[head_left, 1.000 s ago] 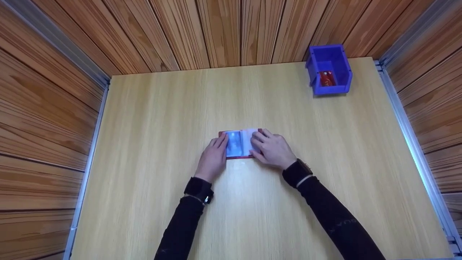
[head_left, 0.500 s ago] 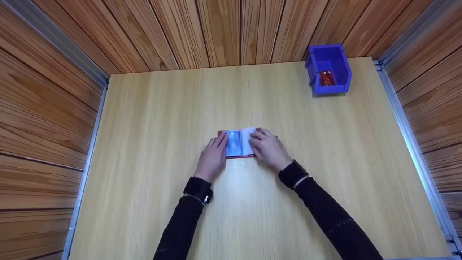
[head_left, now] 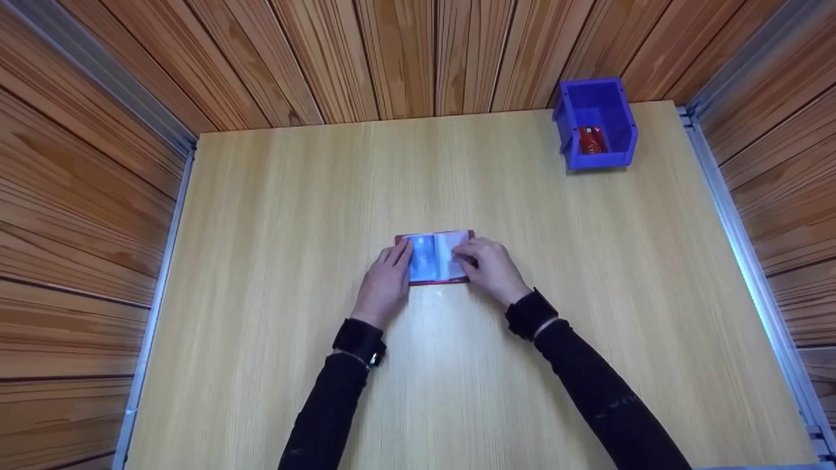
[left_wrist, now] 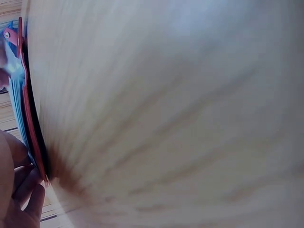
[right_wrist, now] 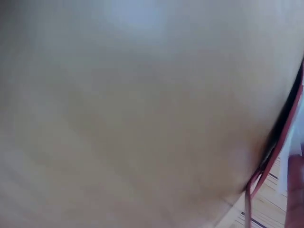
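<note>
In the head view, a small red card holder (head_left: 424,258) lies spread on the table with its clear, bluish plastic sleeves showing. My left hand (head_left: 384,281) rests along its left side, fingers fairly straight and pressing on that edge. With curled fingers and thumb, my right hand (head_left: 494,266) pinches at the right-hand sleeve (head_left: 448,248). The left wrist view shows the holder's red cover (left_wrist: 32,118) edge-on, with left-hand fingers (left_wrist: 34,202) against its near end. A snap button (left_wrist: 7,34) is visible at the far end. The right wrist view catches the red edge (right_wrist: 285,130) and part of the right hand.
A purple-blue bin (head_left: 596,160) stands at the back right of the wooden table (head_left: 294,215), with a red packet or card (head_left: 592,140) inside. Wood-plank walls (head_left: 405,59) and metal rails (head_left: 738,222) border the tabletop.
My right hand has shifted slightly on the holder's right side, its fingers and thumb drawing into a pinch. The right-hand sleeve lifted a little, then settled flatter. My left hand has stayed put.
</note>
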`<state>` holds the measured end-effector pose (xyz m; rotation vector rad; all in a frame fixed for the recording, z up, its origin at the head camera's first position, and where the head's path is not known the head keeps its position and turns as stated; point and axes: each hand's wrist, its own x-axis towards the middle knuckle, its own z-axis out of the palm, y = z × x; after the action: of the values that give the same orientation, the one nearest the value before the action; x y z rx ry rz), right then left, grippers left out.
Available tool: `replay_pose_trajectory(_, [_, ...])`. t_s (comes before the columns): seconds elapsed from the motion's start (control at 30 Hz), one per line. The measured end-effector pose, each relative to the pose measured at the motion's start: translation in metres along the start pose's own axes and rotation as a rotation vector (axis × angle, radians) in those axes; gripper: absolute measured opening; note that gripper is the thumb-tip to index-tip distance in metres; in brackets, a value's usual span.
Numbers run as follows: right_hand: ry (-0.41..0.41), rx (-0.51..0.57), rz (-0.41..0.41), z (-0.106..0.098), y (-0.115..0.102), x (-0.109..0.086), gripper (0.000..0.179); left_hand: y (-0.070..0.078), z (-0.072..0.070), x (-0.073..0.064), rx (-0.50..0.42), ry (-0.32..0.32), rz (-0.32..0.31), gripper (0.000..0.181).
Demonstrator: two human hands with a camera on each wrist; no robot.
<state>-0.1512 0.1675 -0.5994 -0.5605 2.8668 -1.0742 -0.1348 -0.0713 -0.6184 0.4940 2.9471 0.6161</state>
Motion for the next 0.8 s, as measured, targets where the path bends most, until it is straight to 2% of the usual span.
replay_pose_trajectory(0.17, [0.006, -0.079, -0.021, 0.003, 0.003, -0.002, 0.016, -0.001, 0.000, 0.001, 0.019, 0.006, 0.005, 0.049])
replay_pose_trajectory(0.47, [0.061, -0.391, -0.245, 0.007, 0.002, -0.009, 0.006, -0.003, 0.001, 0.000, -0.001, -0.007, -0.004, 0.050])
replay_pose_trajectory(0.6, [0.048, -0.431, -0.247, 0.007, 0.001, -0.011, 0.009, -0.004, 0.001, 0.000, -0.007, -0.010, 0.003, 0.051])
replay_pose_trajectory(0.8, [0.015, -0.459, -0.200, 0.006, -0.002, -0.011, 0.012, -0.004, 0.000, 0.001, -0.024, -0.022, 0.000, 0.052])
